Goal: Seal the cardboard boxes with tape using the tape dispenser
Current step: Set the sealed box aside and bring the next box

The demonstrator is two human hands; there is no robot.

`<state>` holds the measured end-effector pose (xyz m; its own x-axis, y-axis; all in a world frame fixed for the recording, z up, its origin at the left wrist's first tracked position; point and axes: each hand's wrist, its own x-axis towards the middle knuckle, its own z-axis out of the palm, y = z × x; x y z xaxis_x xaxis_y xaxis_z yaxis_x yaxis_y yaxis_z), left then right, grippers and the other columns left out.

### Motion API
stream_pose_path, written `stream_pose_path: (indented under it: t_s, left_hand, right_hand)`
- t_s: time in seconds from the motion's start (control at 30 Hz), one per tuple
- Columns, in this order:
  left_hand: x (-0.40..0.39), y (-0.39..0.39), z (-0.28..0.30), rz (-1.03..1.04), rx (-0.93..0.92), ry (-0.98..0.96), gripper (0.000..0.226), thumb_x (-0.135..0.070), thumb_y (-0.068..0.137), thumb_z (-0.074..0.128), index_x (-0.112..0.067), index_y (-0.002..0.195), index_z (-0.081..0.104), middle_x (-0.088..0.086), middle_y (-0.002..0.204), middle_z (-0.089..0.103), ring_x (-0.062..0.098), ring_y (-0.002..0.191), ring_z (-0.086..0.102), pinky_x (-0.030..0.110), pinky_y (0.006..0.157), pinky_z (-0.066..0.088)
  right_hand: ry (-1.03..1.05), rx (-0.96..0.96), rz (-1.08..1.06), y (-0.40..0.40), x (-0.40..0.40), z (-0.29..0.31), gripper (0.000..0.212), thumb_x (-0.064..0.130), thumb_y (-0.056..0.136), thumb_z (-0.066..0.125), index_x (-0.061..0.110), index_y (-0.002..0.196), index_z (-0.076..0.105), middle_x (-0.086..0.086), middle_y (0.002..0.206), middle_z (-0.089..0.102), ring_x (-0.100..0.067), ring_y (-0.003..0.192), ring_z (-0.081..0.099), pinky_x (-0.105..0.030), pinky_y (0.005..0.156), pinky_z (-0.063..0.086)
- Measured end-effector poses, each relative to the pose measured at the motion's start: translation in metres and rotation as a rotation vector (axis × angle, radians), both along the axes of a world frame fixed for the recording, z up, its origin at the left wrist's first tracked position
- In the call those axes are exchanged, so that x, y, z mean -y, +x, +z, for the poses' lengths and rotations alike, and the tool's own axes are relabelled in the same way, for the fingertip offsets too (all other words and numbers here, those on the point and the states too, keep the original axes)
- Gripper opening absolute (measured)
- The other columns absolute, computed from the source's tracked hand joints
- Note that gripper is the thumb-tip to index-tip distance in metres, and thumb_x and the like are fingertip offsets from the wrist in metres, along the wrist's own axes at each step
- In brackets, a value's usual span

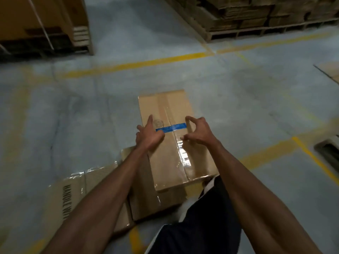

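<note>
Top box: a long cardboard box (172, 143) lies flat on the floor in front of me, stacked on other boxes (146, 197), its centre seam running away from me under clear tape (184, 156).
Blue strip: a short blue tape strip (171, 127) crosses the seam, lying between my two hands.
My left hand (149, 135): rests on the box top left of the seam, fingers straight and spread, fingertips at the strip's left end.
My right hand (197, 131): just right of the strip's other end, fingers loosely curled over the box; I cannot tell whether they pinch anything.
Floor: grey concrete (238, 88) with yellow lines (139, 65).
Behind: pallets of cardboard (256, 13).
</note>
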<state>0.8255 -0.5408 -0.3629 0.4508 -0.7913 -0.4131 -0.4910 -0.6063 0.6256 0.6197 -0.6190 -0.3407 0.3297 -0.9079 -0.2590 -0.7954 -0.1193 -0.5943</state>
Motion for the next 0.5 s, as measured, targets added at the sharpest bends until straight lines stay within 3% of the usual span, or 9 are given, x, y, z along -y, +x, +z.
stream_pose_path:
  t_s: [0.13, 0.3, 0.5]
  left_hand:
    - [-0.05, 0.036, -0.025, 0.025, 0.019, 0.052, 0.106, -0.036, 0.07, 0.066, -0.056, 0.151, 0.001, 0.018, 0.163, 0.011, 0.049, 0.135, 0.039, 0.058, 0.104, 0.045]
    - [-0.096, 0.068, -0.058, 0.021, 0.031, 0.204, 0.102, -0.035, 0.081, 0.066, -0.047, 0.157, -0.001, 0.024, 0.162, 0.008, 0.051, 0.136, 0.037, 0.056, 0.11, 0.041]
    - [-0.12, 0.067, -0.08, 0.093, 0.002, 0.257, 0.101, -0.039, 0.077, 0.064, -0.045, 0.158, 0.003, 0.026, 0.16, 0.011, 0.049, 0.135, 0.041, 0.05, 0.108, 0.043]
  right_hand:
    - [0.082, 0.013, 0.064, 0.038, -0.042, -0.038, 0.109, 0.045, 0.062, 0.096, 0.028, 0.155, 0.042, -0.013, 0.131, 0.041, -0.037, 0.127, 0.049, -0.047, 0.113, 0.043]
    - [0.138, -0.04, 0.113, 0.073, -0.093, -0.085, 0.108, 0.05, 0.064, 0.094, 0.029, 0.155, 0.041, -0.014, 0.132, 0.042, -0.037, 0.124, 0.05, -0.047, 0.111, 0.044]
    - [0.185, -0.152, 0.138, 0.091, -0.102, -0.12, 0.105, 0.048, 0.061, 0.095, 0.035, 0.151, 0.043, -0.014, 0.127, 0.045, -0.037, 0.119, 0.055, -0.043, 0.107, 0.047]
